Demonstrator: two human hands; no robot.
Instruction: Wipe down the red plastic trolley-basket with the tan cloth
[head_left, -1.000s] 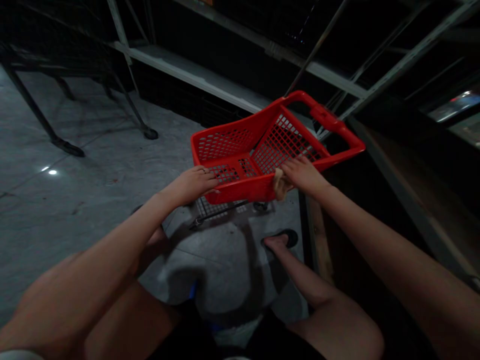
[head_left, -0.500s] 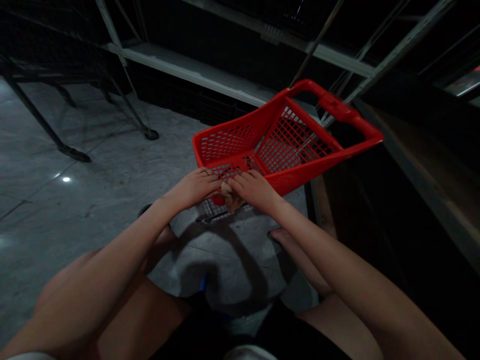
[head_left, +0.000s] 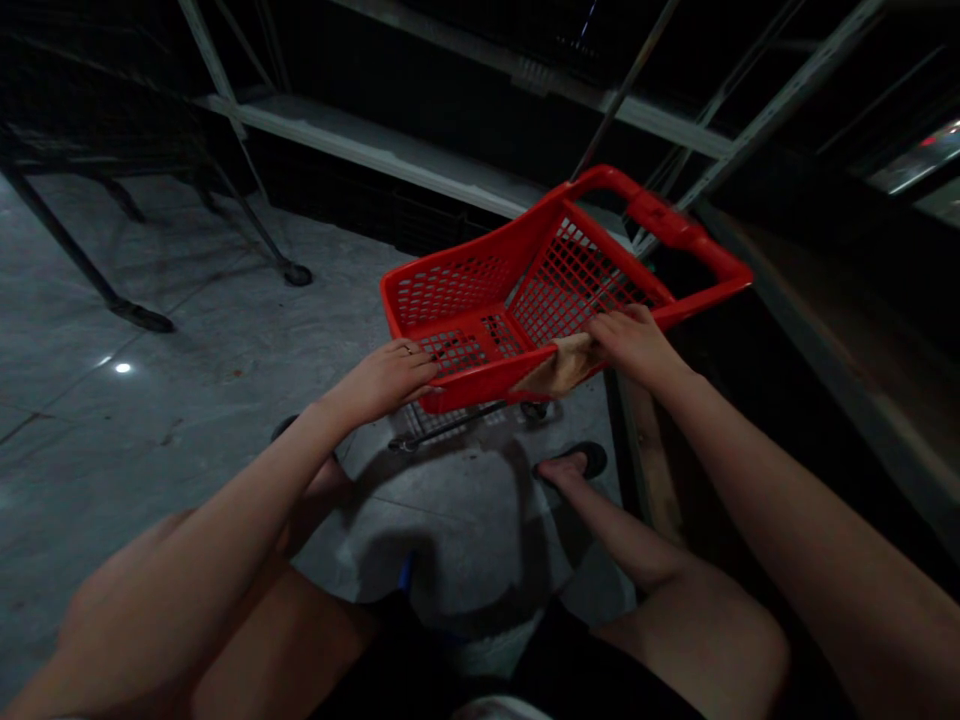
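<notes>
The grey floor (head_left: 210, 380) occupies the left and centre. A bright light reflection (head_left: 122, 368) lies at left. Pale shelving (head_left: 360, 152) crosses the upper frame.

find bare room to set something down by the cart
Floor is bare between the red cart and dark frame; basket bottom, inside its walls, looks bare. Crowded: near rim, with left hand, tan cloth, right hand.

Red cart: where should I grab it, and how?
Probably by its handle, the bar at the view's upper right. Come from that outer end: the bar juts out beyond the basket, and the open gap inside it should let you wrap around.
</notes>
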